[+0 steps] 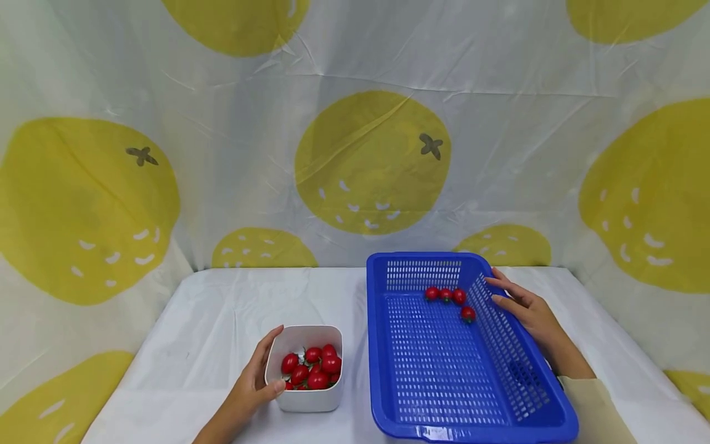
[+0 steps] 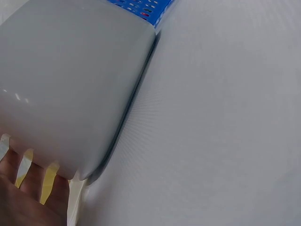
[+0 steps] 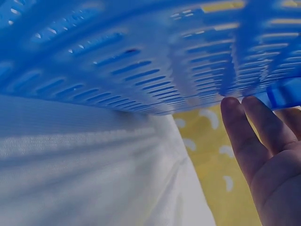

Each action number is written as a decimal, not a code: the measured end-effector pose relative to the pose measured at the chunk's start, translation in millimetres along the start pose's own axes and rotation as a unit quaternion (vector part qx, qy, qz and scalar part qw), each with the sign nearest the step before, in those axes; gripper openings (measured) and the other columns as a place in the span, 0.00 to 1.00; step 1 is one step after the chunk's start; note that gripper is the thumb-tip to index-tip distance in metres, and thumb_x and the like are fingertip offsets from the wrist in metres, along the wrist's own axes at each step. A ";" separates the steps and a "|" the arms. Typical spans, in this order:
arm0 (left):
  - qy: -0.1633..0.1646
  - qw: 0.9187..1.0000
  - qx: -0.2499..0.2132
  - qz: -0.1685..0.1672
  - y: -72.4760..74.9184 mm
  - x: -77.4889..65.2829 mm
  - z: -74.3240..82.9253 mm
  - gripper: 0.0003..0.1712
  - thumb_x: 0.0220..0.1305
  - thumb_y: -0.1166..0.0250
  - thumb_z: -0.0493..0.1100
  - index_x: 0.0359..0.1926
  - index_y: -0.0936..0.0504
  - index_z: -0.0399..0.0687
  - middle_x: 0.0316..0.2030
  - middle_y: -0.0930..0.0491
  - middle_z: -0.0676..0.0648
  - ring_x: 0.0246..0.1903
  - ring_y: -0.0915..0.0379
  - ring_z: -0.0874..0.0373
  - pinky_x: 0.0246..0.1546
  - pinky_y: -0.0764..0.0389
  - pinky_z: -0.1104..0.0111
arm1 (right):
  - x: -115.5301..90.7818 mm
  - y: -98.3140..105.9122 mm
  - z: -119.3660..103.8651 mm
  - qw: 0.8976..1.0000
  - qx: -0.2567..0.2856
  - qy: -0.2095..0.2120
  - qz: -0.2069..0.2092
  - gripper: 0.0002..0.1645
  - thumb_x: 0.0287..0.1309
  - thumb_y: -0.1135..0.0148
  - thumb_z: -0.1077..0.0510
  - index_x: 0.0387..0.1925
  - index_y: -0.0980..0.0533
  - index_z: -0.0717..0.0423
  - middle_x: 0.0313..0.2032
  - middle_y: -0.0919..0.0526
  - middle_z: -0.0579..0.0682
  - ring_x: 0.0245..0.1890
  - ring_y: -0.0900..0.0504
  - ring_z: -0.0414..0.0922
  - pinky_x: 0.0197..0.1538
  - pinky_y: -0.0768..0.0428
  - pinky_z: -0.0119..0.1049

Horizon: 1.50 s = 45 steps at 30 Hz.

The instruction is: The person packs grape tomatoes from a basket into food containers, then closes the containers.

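The left hand (image 1: pixel 252 381) gripped the white tub (image 1: pixel 307 398) of cherry tomatoes (image 1: pixel 312 368), left of the blue basket (image 1: pixel 438 364); the right hand (image 1: pixel 528 309) lay open against the basket's right rim.

light: bright, even | shadows: faint | head view: sharp | wrist views: blurred close-up
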<state>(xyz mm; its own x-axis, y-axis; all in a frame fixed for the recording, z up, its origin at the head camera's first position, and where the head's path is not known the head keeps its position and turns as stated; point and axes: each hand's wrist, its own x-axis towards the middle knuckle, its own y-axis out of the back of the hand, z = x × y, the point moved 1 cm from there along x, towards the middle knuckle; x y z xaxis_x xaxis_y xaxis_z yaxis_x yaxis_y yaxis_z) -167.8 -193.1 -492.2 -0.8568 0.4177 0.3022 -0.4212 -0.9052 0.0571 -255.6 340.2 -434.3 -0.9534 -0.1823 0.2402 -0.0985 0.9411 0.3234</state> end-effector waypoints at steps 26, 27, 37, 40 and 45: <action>0.001 1.000 0.018 0.003 -0.2 -4.0 1.9 0.45 0.65 0.49 0.30 0.76 0.58 0.51 0.74 0.61 0.35 0.69 0.48 0.56 0.58 0.30 0.70 | -1.8 -5.8 8.4 1.000 0.028 0.011 -0.004 0.26 0.71 0.50 0.60 0.66 0.36 0.68 0.74 0.50 0.55 0.68 0.43 0.28 0.54 0.30 0.20; -0.003 1.000 0.022 0.004 -0.3 -2.7 2.4 0.45 0.64 0.48 0.30 0.76 0.58 0.52 0.74 0.61 0.35 0.69 0.48 0.56 0.59 0.30 0.70 | -1.4 -5.0 8.1 1.000 0.023 0.014 -0.003 0.26 0.71 0.50 0.59 0.66 0.36 0.69 0.74 0.50 0.56 0.68 0.43 0.29 0.55 0.30 0.19; -0.011 0.988 0.152 0.030 1.4 6.0 28.8 0.44 0.64 0.42 0.34 0.76 0.51 0.56 0.74 0.49 0.53 0.72 0.55 0.63 0.63 0.48 0.81 | 2.4 -5.4 0.2 1.000 0.026 0.007 0.000 0.27 0.71 0.49 0.59 0.66 0.36 0.68 0.74 0.49 0.54 0.70 0.43 0.34 0.54 0.28 0.22; -0.013 0.981 0.193 0.026 1.8 8.6 40.1 0.44 0.63 0.39 0.36 0.75 0.50 0.59 0.73 0.48 0.54 0.72 0.55 0.64 0.62 0.46 0.80 | 1.1 -5.6 -1.6 1.000 0.018 0.009 -0.001 0.27 0.71 0.49 0.58 0.66 0.36 0.68 0.74 0.49 0.54 0.69 0.42 0.32 0.54 0.28 0.21; -0.060 0.965 0.255 0.010 -0.3 17.3 65.2 0.46 0.59 0.34 0.38 0.74 0.46 0.57 0.72 0.43 0.53 0.71 0.50 0.59 0.63 0.44 0.76 | -2.0 -4.1 -3.4 1.000 0.006 0.009 0.005 0.26 0.70 0.48 0.58 0.65 0.34 0.67 0.73 0.47 0.53 0.70 0.44 0.35 0.54 0.30 0.19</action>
<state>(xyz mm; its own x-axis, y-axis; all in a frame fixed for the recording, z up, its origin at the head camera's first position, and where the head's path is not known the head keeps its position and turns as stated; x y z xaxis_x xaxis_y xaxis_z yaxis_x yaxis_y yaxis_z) -163.1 -190.8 -425.0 -0.8096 0.4148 0.4153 -0.1773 -0.8473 0.5007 -252.3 335.7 -433.0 -0.9493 -0.1779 0.2591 -0.0926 0.9461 0.3103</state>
